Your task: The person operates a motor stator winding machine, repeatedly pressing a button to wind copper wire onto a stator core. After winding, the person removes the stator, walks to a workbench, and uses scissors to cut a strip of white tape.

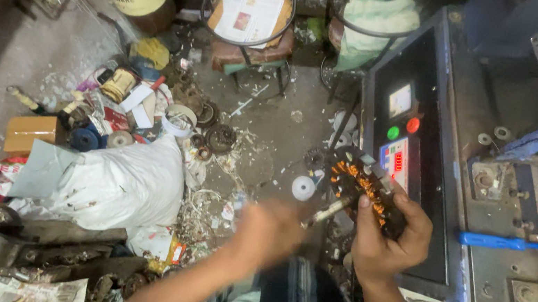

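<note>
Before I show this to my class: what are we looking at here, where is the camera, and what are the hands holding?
The one picture comes from a camera worn on a person's head, looking down. The right hand grips a round dark motor part with copper windings. The left hand is blurred; whether it holds anything is unclear. Beside them stands a machine panel with red and green buttons and a small display. The floor is littered with tape rolls, spools, a cardboard box and a white sack.

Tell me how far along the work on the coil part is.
Done: orange windings already sit around the dark round coil part. In hand: the right hand grips it while the blurred left hand holds a thin tool at its edge. Left: cannot tell; it is not on the blue machine.
</note>
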